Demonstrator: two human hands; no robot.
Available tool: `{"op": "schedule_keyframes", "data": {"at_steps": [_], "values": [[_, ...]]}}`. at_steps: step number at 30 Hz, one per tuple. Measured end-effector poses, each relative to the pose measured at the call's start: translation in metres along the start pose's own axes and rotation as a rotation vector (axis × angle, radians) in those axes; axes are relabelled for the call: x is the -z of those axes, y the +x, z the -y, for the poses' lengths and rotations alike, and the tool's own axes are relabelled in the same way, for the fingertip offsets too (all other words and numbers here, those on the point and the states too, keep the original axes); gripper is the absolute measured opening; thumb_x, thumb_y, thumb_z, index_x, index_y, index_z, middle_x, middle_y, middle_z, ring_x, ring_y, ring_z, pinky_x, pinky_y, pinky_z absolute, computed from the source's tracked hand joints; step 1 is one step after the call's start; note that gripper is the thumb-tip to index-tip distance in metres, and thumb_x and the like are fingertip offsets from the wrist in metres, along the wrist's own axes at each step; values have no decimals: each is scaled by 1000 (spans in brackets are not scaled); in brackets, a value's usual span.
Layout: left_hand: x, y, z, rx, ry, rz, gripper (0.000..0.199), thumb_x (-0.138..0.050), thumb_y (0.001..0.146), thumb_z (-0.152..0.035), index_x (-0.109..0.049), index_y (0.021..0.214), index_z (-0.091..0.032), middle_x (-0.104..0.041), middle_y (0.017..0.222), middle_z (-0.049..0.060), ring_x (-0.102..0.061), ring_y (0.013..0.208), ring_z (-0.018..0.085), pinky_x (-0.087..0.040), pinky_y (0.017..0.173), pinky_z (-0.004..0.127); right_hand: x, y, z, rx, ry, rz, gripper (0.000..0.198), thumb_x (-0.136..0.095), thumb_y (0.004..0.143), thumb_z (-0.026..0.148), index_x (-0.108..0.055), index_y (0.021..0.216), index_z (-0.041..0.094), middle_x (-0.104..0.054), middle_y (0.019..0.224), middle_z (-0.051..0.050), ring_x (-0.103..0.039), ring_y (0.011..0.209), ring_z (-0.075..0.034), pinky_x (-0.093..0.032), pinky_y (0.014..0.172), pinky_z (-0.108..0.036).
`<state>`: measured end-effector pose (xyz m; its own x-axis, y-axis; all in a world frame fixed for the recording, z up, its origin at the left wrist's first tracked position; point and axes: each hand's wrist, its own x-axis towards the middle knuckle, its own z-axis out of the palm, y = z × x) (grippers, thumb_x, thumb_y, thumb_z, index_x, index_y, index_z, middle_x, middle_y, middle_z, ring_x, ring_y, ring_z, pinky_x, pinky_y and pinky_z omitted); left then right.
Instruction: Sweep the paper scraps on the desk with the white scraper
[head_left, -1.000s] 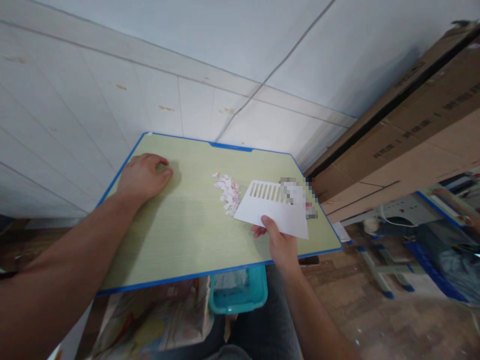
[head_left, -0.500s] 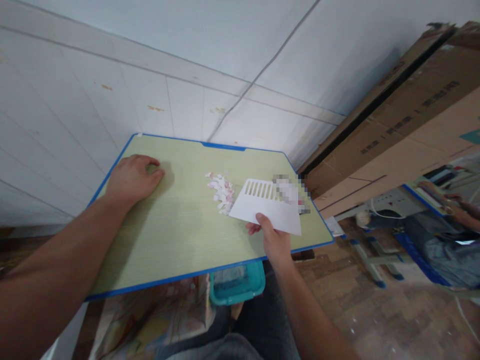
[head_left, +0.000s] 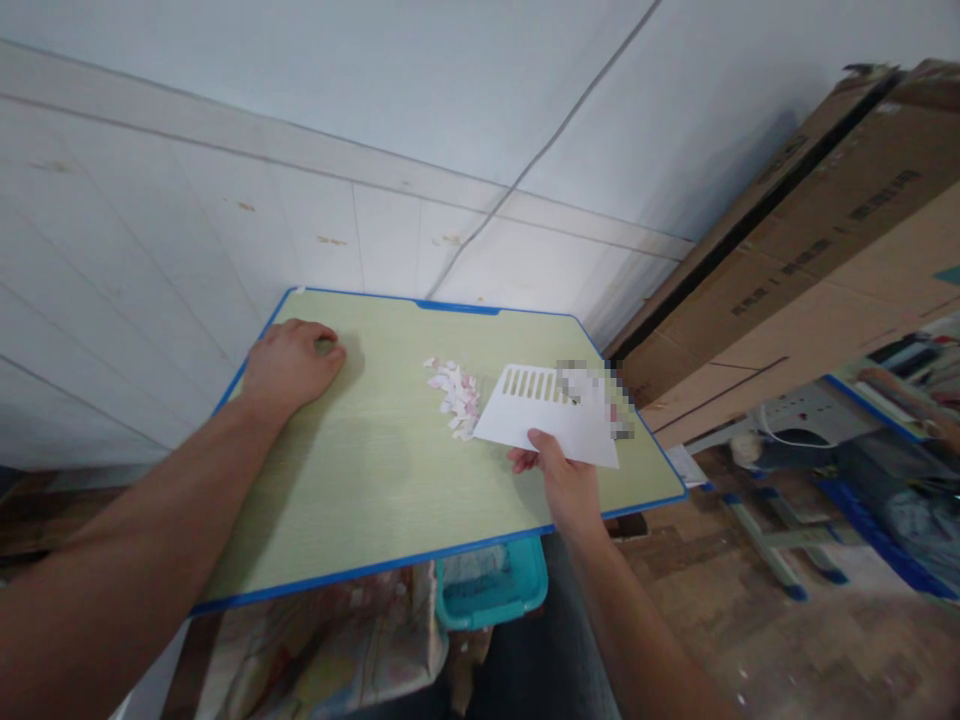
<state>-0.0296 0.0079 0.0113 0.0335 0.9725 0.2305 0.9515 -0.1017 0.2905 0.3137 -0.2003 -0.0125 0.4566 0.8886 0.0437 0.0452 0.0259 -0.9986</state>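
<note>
My right hand [head_left: 562, 475] pinches a white slotted sheet [head_left: 544, 425] at its near edge, thumb on top and fingers beneath. A row of long cut-outs runs along the sheet's far side, and its left corner meets a small heap of torn paper scraps [head_left: 457, 398], white with pinkish tints. On the left part of the pale green tabletop [head_left: 367, 460], my left hand [head_left: 296, 362] rests with loosely bent fingers and a gap between thumb and forefinger. Nothing shows in it. Past the sheet's right end, a pixelated patch hides what lies there.
Blue edging borders the tabletop, which stands against a white panelled wall [head_left: 300, 220] with a grey cable [head_left: 525, 175]. A teal basket [head_left: 491, 610] sits below the near edge, beside a patterned bag [head_left: 360, 640]. Tall cardboard [head_left: 780, 260] leans at the right; another desk and a person's arm are beyond.
The view has shifted slightly, so everything sits a little further right and lower. Both hands, the sheet and the scraps keep nearly the same places on the tabletop.
</note>
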Motion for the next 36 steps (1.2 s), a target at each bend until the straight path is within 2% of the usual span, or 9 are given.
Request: {"op": "schedule_keyframes", "data": {"at_steps": [5,8,11,15,18,21,27,32,36], "values": [[7,-1,0,42,15,9,62,-48,109,-47,-84,146,-11,-77,161,23,-66,153,43,-52,137,59,-15,41,19,53,-57,92,34,-83,88,60,-77,76,29,-85,70,-8,-74,58,-28,-65,62,-43],[10,0,1,91,25,-1,61,-49,109,-46,-85,146,-12,-77,162,22,-66,155,44,-51,138,59,-46,80,34,146,-45,177,32,-81,89,57,-77,79,27,-86,73,-8,-75,58,-26,-64,61,-39],[9,0,5,118,24,-19,59,-51,108,-46,-86,144,-15,-78,161,21,-67,154,43,-51,138,58,-80,113,41,168,-36,272,28,-80,86,55,-75,82,28,-85,70,-5,-73,56,-23,-61,58,-34],[7,-1,11,113,25,-33,54,-50,110,-50,-86,139,-22,-80,159,17,-69,152,42,-53,137,58,-101,130,35,148,-70,307,22,-73,85,49,-74,84,28,-83,69,-3,-70,55,-20,-55,53,-29],[7,-1,11,106,15,-45,55,-49,110,-48,-86,140,-19,-80,158,19,-69,152,44,-53,137,60,-97,126,32,147,-102,376,21,-71,82,49,-72,81,28,-80,66,-2,-68,54,-19,-53,52,-29],[7,0,9,102,11,-34,57,-52,108,-45,-86,142,-14,-79,160,22,-69,154,45,-53,137,60,-87,114,33,150,-121,425,25,-72,84,51,-73,79,27,-80,68,-4,-68,53,-19,-56,54,-31],[2,3,7,69,-38,-55,53,-56,108,-41,-88,141,-16,-81,156,22,-71,151,46,-57,133,62,-73,76,30,162,-135,270,27,-73,87,54,-72,81,28,-82,71,-5,-74,59,-24,-63,59,-35],[0,0,4,46,-71,-88,51,-55,110,-40,-87,141,-15,-81,156,21,-70,151,44,-54,133,60,-63,42,16,150,-184,125,34,-73,93,58,-72,74,30,-83,70,-6,-78,63,-27,-67,69,-39],[-1,-4,1,25,-111,-115,50,-54,111,-40,-86,140,-14,-80,155,21,-68,153,43,-52,135,60,-59,27,10,138,-200,84,38,-74,93,61,-73,71,30,-81,67,-7,-76,62,-27,-67,72,-41]]}}
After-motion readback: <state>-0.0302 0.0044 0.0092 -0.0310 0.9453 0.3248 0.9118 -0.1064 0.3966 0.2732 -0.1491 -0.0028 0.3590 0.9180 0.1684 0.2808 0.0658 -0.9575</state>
